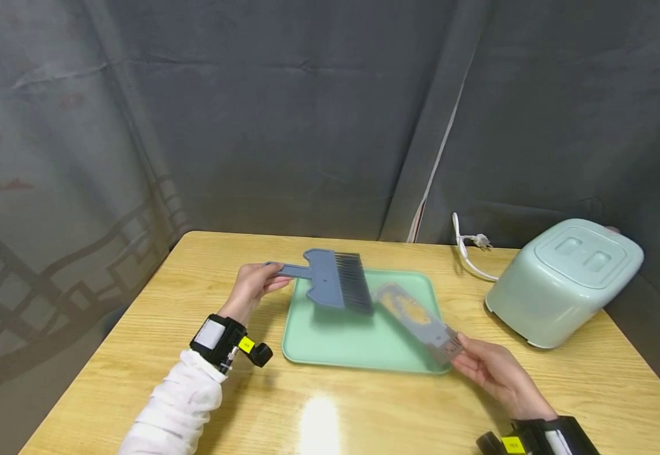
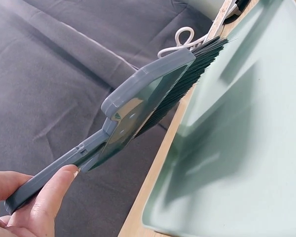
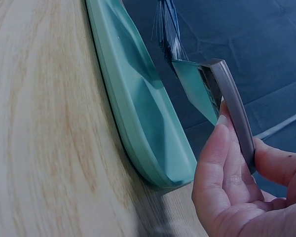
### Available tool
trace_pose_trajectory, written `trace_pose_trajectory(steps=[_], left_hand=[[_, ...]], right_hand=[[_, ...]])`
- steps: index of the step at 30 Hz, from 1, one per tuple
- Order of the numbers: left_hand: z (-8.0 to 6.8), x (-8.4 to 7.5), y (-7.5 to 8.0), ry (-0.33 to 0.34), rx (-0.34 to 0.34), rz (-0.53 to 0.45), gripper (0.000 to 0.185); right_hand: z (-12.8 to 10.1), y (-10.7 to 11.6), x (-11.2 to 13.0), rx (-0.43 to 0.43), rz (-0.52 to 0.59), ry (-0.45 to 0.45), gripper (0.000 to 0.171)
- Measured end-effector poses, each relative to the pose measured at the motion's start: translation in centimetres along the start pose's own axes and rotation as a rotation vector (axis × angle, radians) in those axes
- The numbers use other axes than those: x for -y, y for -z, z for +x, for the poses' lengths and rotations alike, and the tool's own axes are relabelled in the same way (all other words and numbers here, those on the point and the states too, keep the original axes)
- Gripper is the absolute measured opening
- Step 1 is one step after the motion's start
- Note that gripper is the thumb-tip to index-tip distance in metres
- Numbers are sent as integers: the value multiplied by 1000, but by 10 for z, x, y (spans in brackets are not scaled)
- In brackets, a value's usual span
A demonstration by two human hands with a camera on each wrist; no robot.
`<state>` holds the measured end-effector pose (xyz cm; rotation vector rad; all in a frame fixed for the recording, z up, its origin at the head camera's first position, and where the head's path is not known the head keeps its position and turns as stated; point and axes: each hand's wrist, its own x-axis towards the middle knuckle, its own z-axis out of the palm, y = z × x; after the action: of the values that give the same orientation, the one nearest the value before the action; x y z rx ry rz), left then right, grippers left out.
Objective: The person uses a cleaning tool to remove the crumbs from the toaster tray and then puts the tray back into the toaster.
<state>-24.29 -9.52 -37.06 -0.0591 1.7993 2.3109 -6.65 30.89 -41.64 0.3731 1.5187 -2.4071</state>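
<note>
A grey-blue plastic hand brush with dark bristles hangs above the pale green plastic tray, its handle pinched in the left hand. The right hand grips the end of a grey crumb-covered toaster tray, tilted over the green tray.

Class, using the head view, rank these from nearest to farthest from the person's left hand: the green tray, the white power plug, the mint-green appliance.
From the left hand:
1. Green tray, just to its right, centre of the table.
2. White power plug, at the table's far edge, right of centre.
3. Mint-green appliance, far right.
</note>
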Motion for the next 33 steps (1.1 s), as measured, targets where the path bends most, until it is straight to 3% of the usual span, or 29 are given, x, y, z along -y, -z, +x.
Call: trace_pose_trajectory(steps=[5, 14, 24, 33], left_hand=[[1, -1, 5, 6, -18, -11, 25], [-1, -10, 6, 9, -30, -31, 14], [-10, -27, -8, -26, 6, -72, 12], [-15, -30, -27, -21, 66, -91, 17]], right_hand=[[1, 2, 0, 39, 6, 13, 23], [0, -1, 5, -63, -44, -2, 20], [2, -1, 5, -61, -56, 3, 22], [1, -3, 3, -64, -30, 1, 21]])
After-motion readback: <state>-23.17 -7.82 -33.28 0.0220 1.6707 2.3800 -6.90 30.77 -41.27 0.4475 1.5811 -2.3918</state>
